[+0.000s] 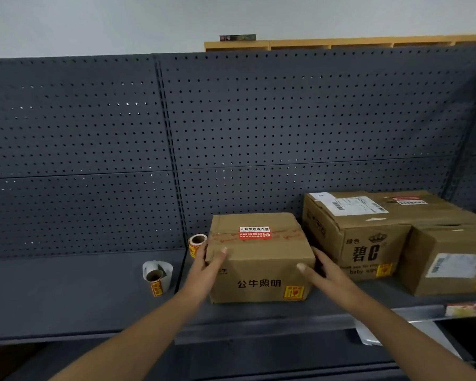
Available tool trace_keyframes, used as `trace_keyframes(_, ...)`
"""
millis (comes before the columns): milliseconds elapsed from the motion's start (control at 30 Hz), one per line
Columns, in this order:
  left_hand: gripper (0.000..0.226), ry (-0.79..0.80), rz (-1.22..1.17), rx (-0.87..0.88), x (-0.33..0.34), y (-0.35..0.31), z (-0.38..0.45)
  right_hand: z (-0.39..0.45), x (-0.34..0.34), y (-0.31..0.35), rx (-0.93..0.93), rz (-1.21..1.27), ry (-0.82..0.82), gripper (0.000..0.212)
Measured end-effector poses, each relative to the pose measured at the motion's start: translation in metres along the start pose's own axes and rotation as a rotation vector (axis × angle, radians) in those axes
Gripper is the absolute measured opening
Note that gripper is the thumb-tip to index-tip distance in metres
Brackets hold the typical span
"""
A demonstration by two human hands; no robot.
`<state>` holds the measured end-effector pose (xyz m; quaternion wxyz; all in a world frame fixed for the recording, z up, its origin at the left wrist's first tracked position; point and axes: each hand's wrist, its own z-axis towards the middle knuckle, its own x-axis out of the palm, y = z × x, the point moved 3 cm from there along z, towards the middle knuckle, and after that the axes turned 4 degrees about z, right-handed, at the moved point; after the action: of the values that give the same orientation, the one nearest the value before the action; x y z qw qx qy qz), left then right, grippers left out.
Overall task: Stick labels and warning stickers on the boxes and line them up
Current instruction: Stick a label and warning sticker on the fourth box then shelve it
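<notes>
My left hand is placed against the left side of the small cardboard box, fingers straight along the side panel and the thumb laid over the front left edge; the hand presses the box and does not curl around it. My right hand is set flat against the right side of the same box, fingers extended, thumb tip on the front right corner. I therefore have the box held between two open palms. The box sits on the dark grey shelf, close to the perforated back panel. Its top carries a red label over printed tape; its front face shows black characters and a yellow warning sticker at the lower right corner. Just beside the left hand, a sticker roll stands behind the box's left edge. A second sticker roll, partly unwound with a yellow sticker hanging from it, stands further left on the shelf, apart from the box. To the right, near the right hand, a larger box stands with a white shipping label on top and a yellow sticker on its front. A third box touches it on the right side, also bearing a white label.
</notes>
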<state>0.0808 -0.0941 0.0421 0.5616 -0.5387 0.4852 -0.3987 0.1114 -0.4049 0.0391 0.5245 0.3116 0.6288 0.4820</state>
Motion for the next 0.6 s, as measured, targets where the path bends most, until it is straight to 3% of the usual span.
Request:
trace_keyframes(133,0.042,-0.078,-0.073,-0.021,-0.005,-0.013,0.013,0.009,-0.003,0.018,0.018,0.072,-0.137,0.075)
trace_keyframes(300,0.063,-0.128,-0.114,-0.063,-0.019,-0.024,0.038,0.032,-0.001,0.031,0.012,0.119,-0.229,0.063)
trace_keyframes(433,0.097,0.004,0.004,-0.177,-0.025,-0.012,0.055,0.052,-0.001,0.026,0.044,0.232,-0.246,0.055)
trace_keyframes(600,0.085,0.068,-0.001,-0.175,-0.015,-0.014,0.049,0.070,0.004,0.010,0.176,0.412,-0.183,0.059)
